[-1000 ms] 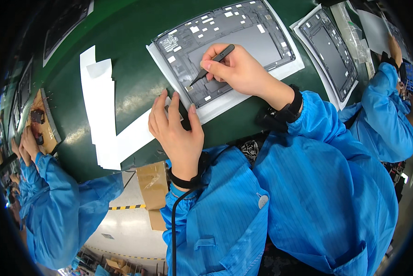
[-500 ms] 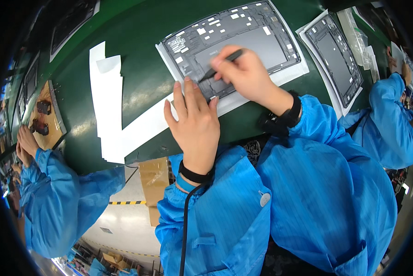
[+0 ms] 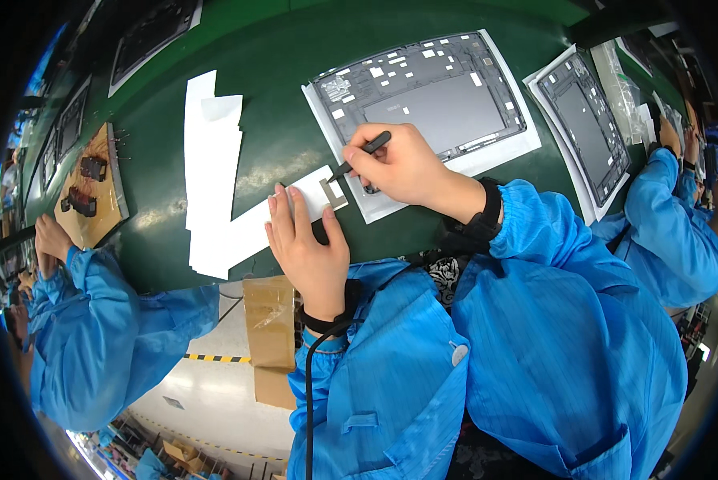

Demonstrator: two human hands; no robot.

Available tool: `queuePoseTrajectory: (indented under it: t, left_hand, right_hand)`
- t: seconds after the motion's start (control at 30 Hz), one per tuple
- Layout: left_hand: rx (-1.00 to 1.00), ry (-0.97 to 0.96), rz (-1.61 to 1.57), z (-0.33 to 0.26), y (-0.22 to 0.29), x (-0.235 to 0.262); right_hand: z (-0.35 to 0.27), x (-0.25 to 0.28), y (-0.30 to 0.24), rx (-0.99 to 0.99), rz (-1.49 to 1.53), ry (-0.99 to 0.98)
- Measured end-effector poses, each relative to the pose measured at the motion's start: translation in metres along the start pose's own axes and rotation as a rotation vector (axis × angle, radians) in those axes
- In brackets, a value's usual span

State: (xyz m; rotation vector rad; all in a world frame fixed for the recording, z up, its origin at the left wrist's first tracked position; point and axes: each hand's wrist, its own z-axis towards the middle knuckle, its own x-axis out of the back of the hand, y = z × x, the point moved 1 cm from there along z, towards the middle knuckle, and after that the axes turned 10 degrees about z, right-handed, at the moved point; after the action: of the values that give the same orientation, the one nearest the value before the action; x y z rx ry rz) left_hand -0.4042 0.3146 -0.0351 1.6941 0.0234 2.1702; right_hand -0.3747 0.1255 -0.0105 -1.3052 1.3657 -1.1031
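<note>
My right hand [image 3: 395, 164] is closed around slim black tweezers [image 3: 368, 150], their tip pointing down-left at a grey angular piece [image 3: 333, 194] on the end of a white paper strip [image 3: 251, 232]. Fingers spread, my left hand [image 3: 307, 248] lies on this strip, just left of the grey piece. Behind my right hand a dark grey tablet-like housing [image 3: 439, 104] rests on a white sheet [image 3: 379, 210]. Small white patches dot its inner face. My right forearm passes over its near edge.
A second grey housing [image 3: 583, 120] lies on white sheets to the right, beside clear plastic bags [image 3: 617, 88]. White strips [image 3: 211, 152] lie left on the green table [image 3: 279, 104]. Co-workers in blue sit on both sides; a brown board [image 3: 103, 188] with black parts is at left.
Both hands have moved off the housing toward the near left. The tweezers' tip is now at the grey piece on the strip, and my left hand now lies on the strip.
</note>
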Motion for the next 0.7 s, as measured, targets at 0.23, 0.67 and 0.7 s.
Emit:
queuePoseTrajectory:
  t: [0.23, 0.67, 0.7]
  left_hand:
    - [0.033, -0.048, 0.008, 0.0022, 0.0025, 0.0027]
    - [0.06, -0.032, -0.035, 0.0008, 0.0027, 0.0027]
    - [0.057, -0.03, -0.03, 0.0008, 0.0036, 0.0019]
  right_hand:
    - [-0.0005, -0.0019, 0.0049, 0.04, -0.025, 0.001]
    - [-0.0049, -0.0037, 0.0049, 0.09, -0.061, 0.015]
    - [-0.0041, -0.0043, 0.0029, 0.134, -0.101, 0.008]
